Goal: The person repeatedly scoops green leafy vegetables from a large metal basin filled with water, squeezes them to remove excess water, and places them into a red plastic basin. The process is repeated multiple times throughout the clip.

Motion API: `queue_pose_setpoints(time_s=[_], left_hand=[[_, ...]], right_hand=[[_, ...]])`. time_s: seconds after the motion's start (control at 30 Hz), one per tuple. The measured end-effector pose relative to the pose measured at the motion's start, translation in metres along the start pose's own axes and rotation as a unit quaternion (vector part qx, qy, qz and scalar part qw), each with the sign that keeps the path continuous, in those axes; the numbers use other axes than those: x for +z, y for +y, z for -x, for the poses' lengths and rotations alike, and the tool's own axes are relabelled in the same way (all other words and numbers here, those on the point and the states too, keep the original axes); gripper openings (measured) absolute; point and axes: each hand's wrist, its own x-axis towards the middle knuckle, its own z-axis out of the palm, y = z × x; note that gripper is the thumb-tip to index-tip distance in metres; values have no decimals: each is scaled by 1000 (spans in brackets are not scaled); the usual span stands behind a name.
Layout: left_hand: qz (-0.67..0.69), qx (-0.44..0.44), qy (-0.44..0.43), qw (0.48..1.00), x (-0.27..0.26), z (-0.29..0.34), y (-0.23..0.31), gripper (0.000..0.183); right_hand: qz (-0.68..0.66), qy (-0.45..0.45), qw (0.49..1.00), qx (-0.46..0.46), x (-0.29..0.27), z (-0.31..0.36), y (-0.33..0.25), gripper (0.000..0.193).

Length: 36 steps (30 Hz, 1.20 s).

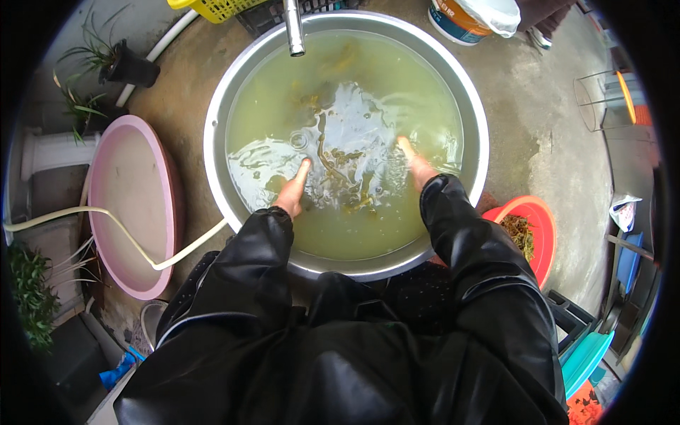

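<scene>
A wide metal basin [475,134] full of cloudy yellow-green water [269,92] is in front of me. My left hand [292,193] dips into the water near the basin's near left side, thumb above the surface and fingers hidden below. On the right, my right hand [419,167] is likewise partly sunk, with only its back and thumb showing. Dark brown and yellowish plant-like strands [327,159] lie in the water between the hands. Glare and murk hide whether either hand touches them. Black glossy sleeves cover both my arms.
Above the basin's far rim hangs a metal tap [295,32]. A pink tub [113,205] with a pale hose [166,263] across it stands left. At right is a red basin [545,234] holding brownish-green plant bits. A white-and-orange bucket [453,25] and a person's shoe [542,39] are beyond.
</scene>
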Motion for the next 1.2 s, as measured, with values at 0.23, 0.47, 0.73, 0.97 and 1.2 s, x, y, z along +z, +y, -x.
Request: queue_pose_setpoints(time_s=[0.23,0.47,0.73,0.97,1.2], left_hand=[[-3,5,-66,998,43,6,9,107],[-9,101,-31,994,62,20,7,59],[-44,362,-118,924,68,70,53,26],[-185,446,-32,875,32,62,99,33],[-180,446,154,863,-43,-5,112,36]], right_hand=[[46,-117,989,83,77,40,-1,115],[-29,-100,994,22,93,44,1,102],[12,-52,976,-210,71,68,-37,35],[321,94,908,-253,36,50,-88,43],[277,223,891,-282,-20,17,-88,70]])
